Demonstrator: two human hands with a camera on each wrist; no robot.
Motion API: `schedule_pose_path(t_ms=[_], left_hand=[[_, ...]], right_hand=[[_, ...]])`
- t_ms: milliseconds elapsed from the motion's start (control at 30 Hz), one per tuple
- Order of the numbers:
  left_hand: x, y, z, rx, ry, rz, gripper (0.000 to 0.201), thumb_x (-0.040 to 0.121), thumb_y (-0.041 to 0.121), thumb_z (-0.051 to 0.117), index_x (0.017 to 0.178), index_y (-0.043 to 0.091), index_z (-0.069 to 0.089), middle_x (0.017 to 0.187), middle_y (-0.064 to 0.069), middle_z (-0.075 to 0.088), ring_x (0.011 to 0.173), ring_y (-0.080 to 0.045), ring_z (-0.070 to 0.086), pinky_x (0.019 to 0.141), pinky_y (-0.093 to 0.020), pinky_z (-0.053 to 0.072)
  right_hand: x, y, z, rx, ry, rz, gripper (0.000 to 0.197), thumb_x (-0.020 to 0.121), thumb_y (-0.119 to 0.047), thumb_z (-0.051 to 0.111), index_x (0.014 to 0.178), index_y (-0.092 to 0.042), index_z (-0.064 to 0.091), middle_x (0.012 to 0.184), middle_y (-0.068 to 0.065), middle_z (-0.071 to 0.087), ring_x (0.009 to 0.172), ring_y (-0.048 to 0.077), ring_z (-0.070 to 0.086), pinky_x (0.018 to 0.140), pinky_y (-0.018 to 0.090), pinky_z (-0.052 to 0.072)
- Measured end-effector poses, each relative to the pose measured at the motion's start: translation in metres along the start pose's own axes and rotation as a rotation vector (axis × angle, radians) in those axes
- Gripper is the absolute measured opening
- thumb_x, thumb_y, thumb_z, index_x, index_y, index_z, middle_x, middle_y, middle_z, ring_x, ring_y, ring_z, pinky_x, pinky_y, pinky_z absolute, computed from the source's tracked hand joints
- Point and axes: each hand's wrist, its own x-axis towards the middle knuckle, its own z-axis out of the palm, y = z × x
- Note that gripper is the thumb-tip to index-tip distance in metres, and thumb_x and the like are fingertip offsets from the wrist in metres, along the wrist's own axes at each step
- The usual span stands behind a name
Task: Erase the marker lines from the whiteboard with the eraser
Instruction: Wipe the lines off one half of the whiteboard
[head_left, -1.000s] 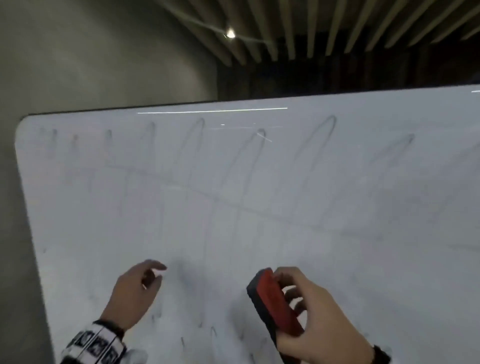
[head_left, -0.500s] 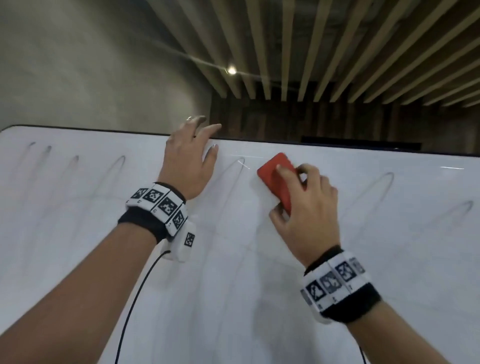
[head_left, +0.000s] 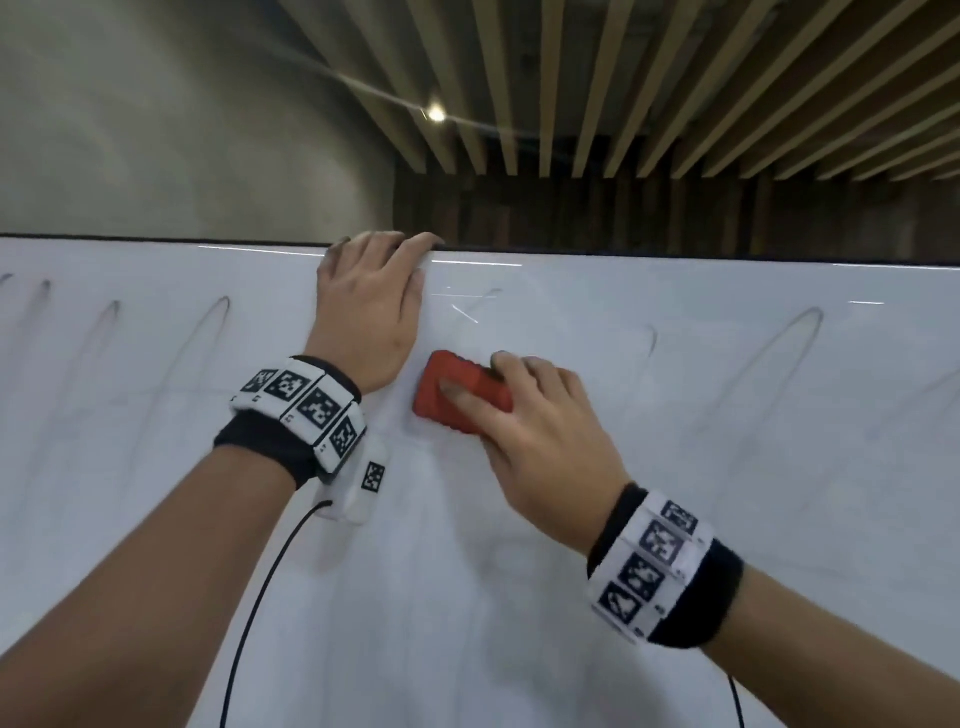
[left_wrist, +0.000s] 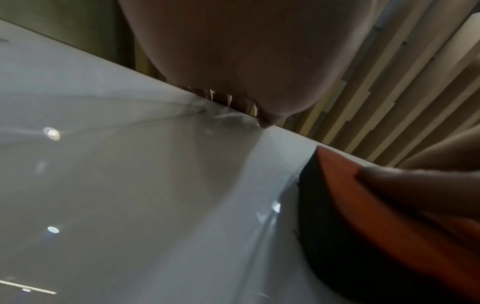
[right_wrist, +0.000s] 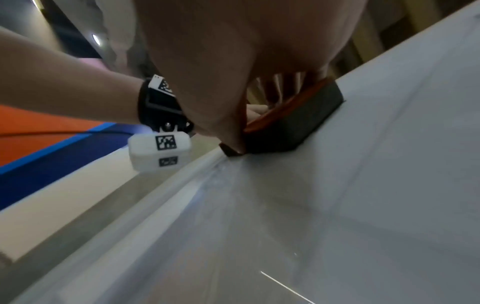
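A white whiteboard (head_left: 649, 519) fills the lower part of the head view, with faint grey looped marker lines (head_left: 769, 358) across its upper part. My right hand (head_left: 524, 415) grips a red eraser (head_left: 457, 400) with a black felt pad (right_wrist: 298, 125) and presses it flat on the board just below the top edge. My left hand (head_left: 371, 306) lies beside the eraser to the left, its fingers hooked over the board's top edge (head_left: 623, 257). In the left wrist view the eraser (left_wrist: 369, 216) shows at the right.
Behind the board stand a grey wall (head_left: 156, 130) and a ceiling of wooden slats (head_left: 675, 78) with a small lamp (head_left: 437, 114). Cables (head_left: 260, 597) run down from both wristbands over the board. Faint loop marks (head_left: 208, 327) lie left of my left hand.
Both hands rose from the lower board to its top. My left hand went from flat on the board to gripping the top edge; the eraser slid down and left from the edge.
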Motion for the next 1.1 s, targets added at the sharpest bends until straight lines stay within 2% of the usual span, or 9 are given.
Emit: schedule_pose_path(t_ms=[67,200,433,600,667,767,867,1033,1100], left_hand=[[0.0,-0.002,0.0,0.004,-0.029,0.007,0.043,0.103,0.028,0.035,0.142,0.025,0.053,0.133,-0.003,0.059,0.128,-0.029,0.05,0.117,-0.047,0.03],[-0.001,-0.001,0.0,-0.001,-0.038,-0.001,0.043,0.104,0.028,0.034,0.143,0.027,0.05,0.133,-0.002,0.056,0.129,-0.028,0.048,0.118,-0.046,0.026],[0.001,-0.003,-0.007,-0.009,-0.087,0.004,0.047,0.102,0.027,0.033,0.146,0.029,0.048,0.138,-0.002,0.056,0.133,-0.028,0.046,0.119,-0.046,0.025],[0.0,-0.003,-0.006,-0.027,-0.092,0.001,0.046,0.103,0.026,0.032,0.146,0.026,0.047,0.137,-0.003,0.055,0.132,-0.03,0.045,0.12,-0.048,0.024],[0.0,-0.002,-0.006,-0.026,-0.086,-0.003,0.046,0.103,0.026,0.033,0.146,0.027,0.047,0.137,-0.003,0.054,0.132,-0.03,0.045,0.12,-0.048,0.024],[0.001,-0.002,-0.006,-0.023,-0.108,-0.004,0.047,0.102,0.026,0.032,0.146,0.027,0.047,0.138,-0.003,0.054,0.132,-0.029,0.044,0.121,-0.048,0.023],[0.0,0.0,-0.006,-0.019,-0.099,-0.004,0.046,0.102,0.024,0.034,0.146,0.026,0.047,0.137,-0.004,0.054,0.132,-0.029,0.045,0.122,-0.046,0.022],[0.0,0.008,-0.005,-0.021,-0.093,-0.055,0.047,0.101,0.037,0.037,0.145,0.024,0.049,0.14,-0.007,0.053,0.137,-0.031,0.042,0.123,-0.047,0.02],[0.0,0.01,-0.004,-0.012,-0.101,-0.073,0.051,0.1,0.047,0.037,0.145,0.024,0.049,0.141,-0.008,0.053,0.139,-0.031,0.041,0.123,-0.048,0.019]], right_hand=[[0.019,0.023,-0.011,0.006,-0.01,0.003,0.054,0.083,-0.016,0.069,0.135,-0.028,0.062,0.123,0.014,0.056,0.103,0.036,0.053,0.087,0.046,0.045],[0.059,0.053,-0.028,-0.08,0.191,0.363,0.054,0.089,-0.022,0.064,0.142,-0.026,0.056,0.13,0.02,0.05,0.11,0.04,0.05,0.092,0.049,0.043],[-0.006,0.006,0.003,-0.024,0.01,0.035,0.051,0.081,-0.015,0.07,0.131,-0.029,0.066,0.124,0.014,0.058,0.103,0.038,0.055,0.088,0.046,0.044],[0.032,0.064,-0.034,-0.068,0.228,0.463,0.058,0.087,-0.02,0.066,0.143,-0.027,0.056,0.13,0.018,0.049,0.111,0.04,0.049,0.093,0.049,0.04],[0.007,0.03,-0.012,-0.054,0.21,0.352,0.052,0.087,-0.016,0.065,0.138,-0.024,0.061,0.128,0.02,0.053,0.107,0.042,0.052,0.09,0.048,0.041],[-0.058,-0.02,0.024,-0.029,-0.059,-0.09,0.056,0.078,-0.01,0.067,0.131,-0.027,0.063,0.125,0.013,0.055,0.102,0.036,0.056,0.088,0.044,0.043],[-0.061,0.003,0.012,-0.077,-0.19,-0.255,0.056,0.079,-0.013,0.071,0.132,-0.032,0.062,0.124,0.008,0.057,0.101,0.032,0.057,0.086,0.043,0.045],[-0.003,0.1,-0.05,-0.097,0.216,0.373,0.053,0.092,-0.023,0.064,0.145,-0.024,0.056,0.121,0.023,0.053,0.101,0.042,0.052,0.087,0.048,0.04],[-0.013,0.089,-0.042,-0.129,0.265,0.485,0.055,0.092,-0.023,0.063,0.146,-0.023,0.053,0.126,0.024,0.051,0.105,0.042,0.051,0.089,0.049,0.04]])
